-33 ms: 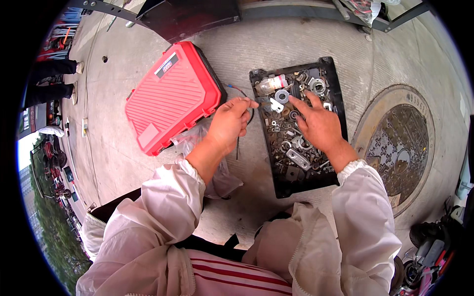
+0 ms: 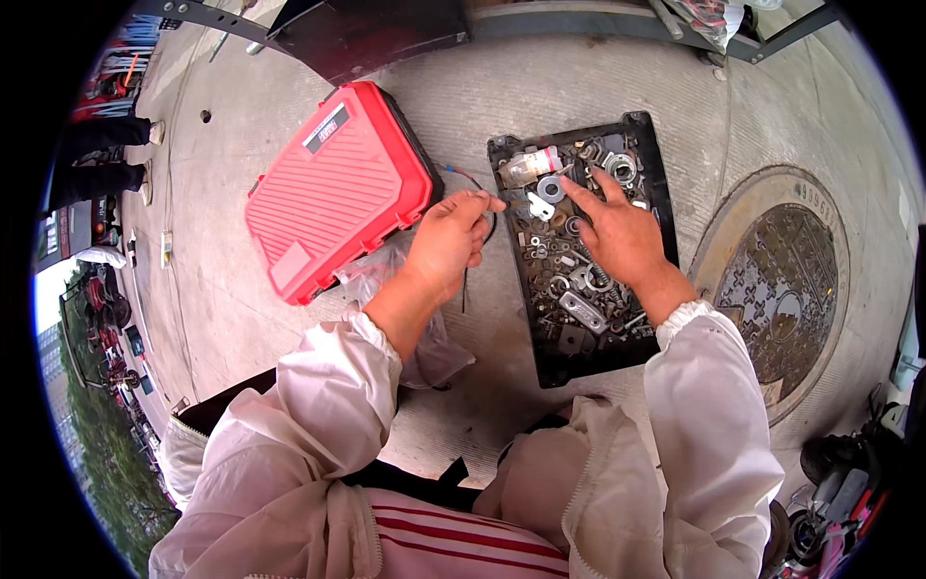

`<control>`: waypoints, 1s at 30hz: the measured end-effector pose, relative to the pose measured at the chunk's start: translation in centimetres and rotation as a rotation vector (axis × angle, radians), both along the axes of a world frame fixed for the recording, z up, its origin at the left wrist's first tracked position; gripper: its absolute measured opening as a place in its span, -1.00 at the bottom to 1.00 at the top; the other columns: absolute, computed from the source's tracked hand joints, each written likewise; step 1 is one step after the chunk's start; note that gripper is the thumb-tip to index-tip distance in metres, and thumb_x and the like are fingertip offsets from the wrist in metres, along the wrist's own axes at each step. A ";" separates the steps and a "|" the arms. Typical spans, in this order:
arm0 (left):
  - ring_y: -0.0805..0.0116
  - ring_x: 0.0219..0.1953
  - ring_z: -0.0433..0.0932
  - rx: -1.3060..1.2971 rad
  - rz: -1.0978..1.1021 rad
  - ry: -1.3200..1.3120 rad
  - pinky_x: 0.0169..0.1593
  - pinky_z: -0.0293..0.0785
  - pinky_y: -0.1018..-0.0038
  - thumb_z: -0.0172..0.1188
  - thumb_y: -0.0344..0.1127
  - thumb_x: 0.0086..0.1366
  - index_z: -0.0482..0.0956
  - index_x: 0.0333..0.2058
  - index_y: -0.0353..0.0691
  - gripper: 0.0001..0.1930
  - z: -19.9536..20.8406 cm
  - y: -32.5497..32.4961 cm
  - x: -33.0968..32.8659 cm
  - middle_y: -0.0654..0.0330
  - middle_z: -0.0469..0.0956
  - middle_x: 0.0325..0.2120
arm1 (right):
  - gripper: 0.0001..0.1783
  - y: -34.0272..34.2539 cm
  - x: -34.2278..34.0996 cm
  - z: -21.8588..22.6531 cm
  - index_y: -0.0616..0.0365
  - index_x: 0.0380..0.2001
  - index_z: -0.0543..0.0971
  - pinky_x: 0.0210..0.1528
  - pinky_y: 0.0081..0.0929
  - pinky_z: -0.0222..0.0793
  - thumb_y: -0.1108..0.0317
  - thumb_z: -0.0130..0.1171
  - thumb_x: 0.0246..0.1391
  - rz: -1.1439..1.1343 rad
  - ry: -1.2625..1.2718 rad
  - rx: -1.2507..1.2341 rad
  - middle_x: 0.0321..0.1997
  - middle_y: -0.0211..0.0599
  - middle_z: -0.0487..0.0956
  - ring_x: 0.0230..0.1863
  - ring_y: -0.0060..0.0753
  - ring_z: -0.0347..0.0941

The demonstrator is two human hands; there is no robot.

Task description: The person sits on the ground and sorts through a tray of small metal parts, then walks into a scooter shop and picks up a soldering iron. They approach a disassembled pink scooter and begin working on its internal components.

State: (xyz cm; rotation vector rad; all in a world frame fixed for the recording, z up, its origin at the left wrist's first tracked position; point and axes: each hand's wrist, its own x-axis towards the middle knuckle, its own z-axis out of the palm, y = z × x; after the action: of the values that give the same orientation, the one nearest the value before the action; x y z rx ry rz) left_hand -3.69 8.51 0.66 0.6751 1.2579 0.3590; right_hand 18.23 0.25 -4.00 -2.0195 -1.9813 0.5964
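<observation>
A black tray (image 2: 536, 340) full of loose metal hardware lies on the ground in front of me. My right hand (image 2: 622, 232) is over its upper middle, fingers spread and reaching down among the parts, gripping nothing that I can see. Close to its fingertips are a round metal ring (image 2: 550, 189), a white bracket (image 2: 540, 206) and a small clear bottle (image 2: 529, 167). A silver oblong plate (image 2: 583, 313) lies lower in the tray. My left hand (image 2: 449, 241) hovers by the tray's left edge, thumb and fingers pinched together; whatever it holds, if anything, is too small or hidden.
Left of the tray lies a red plastic case (image 2: 338, 193), with a clear plastic bag (image 2: 434, 352) against its near side. A round manhole cover (image 2: 786, 289) is set in the concrete at right. Another person's legs (image 2: 96, 159) show at far left.
My right hand has shifted slightly farther up the tray, its fingertips moving away from me. My left hand holds the same place and pinch.
</observation>
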 end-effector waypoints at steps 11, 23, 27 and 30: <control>0.65 -0.68 0.05 0.022 0.031 0.007 -0.61 0.01 0.65 -0.01 -0.19 0.38 0.50 -0.28 -0.19 -0.79 -0.2 0.5 -0.9 0.47 0.13 -0.69 | -0.68 -5.8 -1.0 -1.3 -0.06 -0.09 0.58 -0.27 -0.22 0.53 0.31 0.16 0.02 0.047 0.170 -0.065 0.18 -0.29 0.43 -0.30 -0.09 0.58; 0.65 -0.71 0.04 0.014 0.030 -0.014 -0.62 0.02 0.62 0.01 -0.18 0.37 0.50 -0.29 -0.21 -0.78 -0.7 0.8 -0.9 0.47 0.16 -0.72 | -0.87 -7.0 -2.4 2.3 0.05 -0.38 0.58 -0.47 -0.27 0.48 0.28 0.17 0.00 0.147 0.082 -0.154 -0.27 -0.28 0.55 -0.46 -0.18 0.57; 0.65 -0.66 0.10 0.002 0.012 -0.009 -0.58 0.08 0.64 0.01 -0.24 0.37 0.51 -0.27 -0.20 -0.82 -0.5 0.3 -0.4 0.46 0.18 -0.67 | -0.87 -5.2 -5.7 -1.3 0.05 -0.38 0.56 -0.50 -0.28 0.48 0.35 0.19 -0.08 0.259 -0.069 -0.156 -0.27 -0.22 0.54 -0.46 -0.19 0.59; 0.61 -0.56 0.24 0.117 -0.054 0.015 -0.44 0.23 0.62 0.01 -0.33 0.34 0.52 -0.19 -0.22 -0.83 -0.3 0.2 0.0 0.41 0.30 -0.57 | -0.86 -4.3 -7.3 -2.1 0.09 -0.39 0.56 -0.47 -0.30 0.49 0.41 0.17 -0.11 0.222 -0.124 -0.168 -0.25 -0.20 0.54 -0.43 -0.17 0.60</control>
State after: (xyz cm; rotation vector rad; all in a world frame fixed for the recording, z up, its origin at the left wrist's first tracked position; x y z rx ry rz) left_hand -3.74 8.71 0.41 0.8113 1.2372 0.3858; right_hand 10.94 -4.04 -6.09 -1.9874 -2.3210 0.7227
